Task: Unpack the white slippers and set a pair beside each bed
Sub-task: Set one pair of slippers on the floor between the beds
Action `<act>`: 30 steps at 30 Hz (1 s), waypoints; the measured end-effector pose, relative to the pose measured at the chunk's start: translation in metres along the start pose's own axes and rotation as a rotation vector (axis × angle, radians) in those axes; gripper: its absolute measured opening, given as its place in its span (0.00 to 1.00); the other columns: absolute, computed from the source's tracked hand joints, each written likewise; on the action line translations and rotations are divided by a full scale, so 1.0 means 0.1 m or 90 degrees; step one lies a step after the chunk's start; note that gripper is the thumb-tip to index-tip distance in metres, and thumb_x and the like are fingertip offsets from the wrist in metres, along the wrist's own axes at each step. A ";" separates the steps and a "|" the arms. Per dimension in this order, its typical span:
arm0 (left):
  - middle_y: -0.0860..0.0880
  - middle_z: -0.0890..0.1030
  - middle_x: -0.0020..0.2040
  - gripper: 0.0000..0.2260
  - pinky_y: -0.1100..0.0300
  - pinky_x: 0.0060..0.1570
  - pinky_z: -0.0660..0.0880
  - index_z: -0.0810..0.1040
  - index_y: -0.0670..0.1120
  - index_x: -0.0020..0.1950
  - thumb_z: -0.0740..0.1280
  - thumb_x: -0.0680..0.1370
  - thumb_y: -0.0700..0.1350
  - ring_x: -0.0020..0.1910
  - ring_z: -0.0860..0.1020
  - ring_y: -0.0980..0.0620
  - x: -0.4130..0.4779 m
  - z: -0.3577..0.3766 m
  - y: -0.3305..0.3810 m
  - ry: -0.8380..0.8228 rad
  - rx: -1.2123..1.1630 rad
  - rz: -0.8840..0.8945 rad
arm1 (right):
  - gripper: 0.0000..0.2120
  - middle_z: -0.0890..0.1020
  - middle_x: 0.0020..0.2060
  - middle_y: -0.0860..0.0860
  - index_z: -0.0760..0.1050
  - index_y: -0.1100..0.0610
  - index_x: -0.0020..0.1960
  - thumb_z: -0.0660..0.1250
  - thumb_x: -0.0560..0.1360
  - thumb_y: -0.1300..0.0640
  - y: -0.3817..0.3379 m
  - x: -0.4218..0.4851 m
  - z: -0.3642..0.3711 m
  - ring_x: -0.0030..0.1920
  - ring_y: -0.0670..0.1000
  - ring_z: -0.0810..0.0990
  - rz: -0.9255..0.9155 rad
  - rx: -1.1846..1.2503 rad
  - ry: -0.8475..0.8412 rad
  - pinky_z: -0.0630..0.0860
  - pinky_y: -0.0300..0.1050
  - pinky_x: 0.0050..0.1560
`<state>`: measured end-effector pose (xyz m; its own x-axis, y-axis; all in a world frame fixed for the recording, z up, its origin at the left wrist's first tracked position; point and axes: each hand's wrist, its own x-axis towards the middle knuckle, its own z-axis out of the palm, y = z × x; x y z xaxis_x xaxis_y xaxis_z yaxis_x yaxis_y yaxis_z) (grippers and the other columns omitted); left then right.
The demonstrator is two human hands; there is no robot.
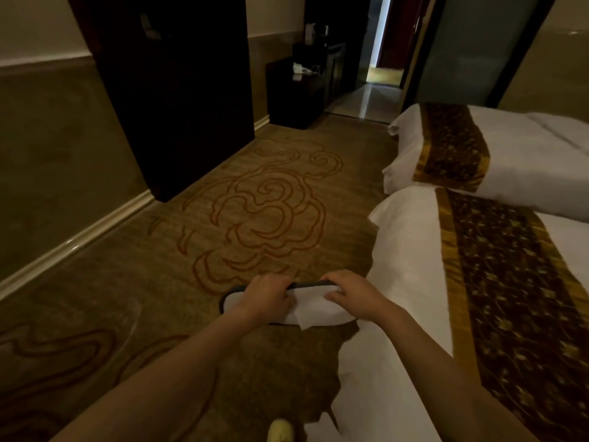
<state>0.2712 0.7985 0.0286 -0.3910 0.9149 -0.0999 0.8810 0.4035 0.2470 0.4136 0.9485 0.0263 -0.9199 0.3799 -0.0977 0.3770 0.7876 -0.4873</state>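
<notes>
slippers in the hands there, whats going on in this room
A person holds the white slippers, still flat together, above the carpet by the corner of the near bed. The left hand and right hand each grip one end, fingers curled over the dark top edge. A loose white flap, seemingly wrapping, hangs below. The far bed lies beyond. No slippers show on the floor by either bed.

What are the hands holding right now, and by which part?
Both grip the white slippers: left hand left of the middle, right hand at the right end, each curled over the dark-edged far rim.
</notes>
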 end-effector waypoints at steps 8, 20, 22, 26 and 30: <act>0.46 0.82 0.52 0.12 0.53 0.45 0.73 0.76 0.46 0.56 0.63 0.76 0.49 0.50 0.79 0.45 1.86 -0.53 -0.80 0.007 -0.003 0.009 | 0.15 0.77 0.60 0.51 0.73 0.53 0.63 0.61 0.77 0.54 0.34 1.90 -0.67 0.59 0.51 0.74 0.008 -0.005 -0.008 0.71 0.47 0.58; 0.45 0.80 0.56 0.13 0.53 0.50 0.73 0.76 0.45 0.57 0.61 0.77 0.50 0.55 0.78 0.45 4.79 -0.65 -1.70 -0.053 0.045 0.077 | 0.13 0.79 0.57 0.50 0.74 0.50 0.60 0.60 0.76 0.54 1.50 4.42 -1.08 0.57 0.51 0.76 0.104 -0.039 -0.009 0.73 0.50 0.57; 0.45 0.80 0.57 0.13 0.53 0.50 0.73 0.75 0.45 0.58 0.60 0.78 0.49 0.55 0.77 0.45 5.35 -0.68 -1.81 -0.067 0.055 0.099 | 0.13 0.79 0.56 0.50 0.74 0.50 0.60 0.60 0.76 0.54 1.77 4.85 -1.18 0.56 0.51 0.76 0.127 -0.040 -0.004 0.73 0.50 0.55; 0.44 0.80 0.55 0.13 0.53 0.47 0.73 0.75 0.43 0.57 0.60 0.78 0.48 0.54 0.77 0.44 6.44 -0.86 -1.87 -0.078 0.069 0.144 | 0.14 0.79 0.56 0.48 0.73 0.46 0.60 0.59 0.77 0.54 2.24 5.57 -1.51 0.57 0.51 0.75 0.178 -0.038 0.031 0.72 0.51 0.56; 0.45 0.80 0.55 0.13 0.56 0.44 0.69 0.75 0.45 0.58 0.60 0.78 0.50 0.53 0.77 0.45 7.38 -0.88 -1.78 -0.102 0.081 0.195 | 0.13 0.77 0.58 0.50 0.72 0.49 0.61 0.58 0.78 0.54 2.75 6.08 -1.80 0.59 0.53 0.73 0.247 -0.032 0.034 0.70 0.52 0.59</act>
<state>-0.1981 1.4012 -0.0045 -0.0661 0.9792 -0.1917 0.9809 0.0990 0.1674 -0.0222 1.4837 -0.0107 -0.7013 0.6777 -0.2209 0.7019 0.6025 -0.3799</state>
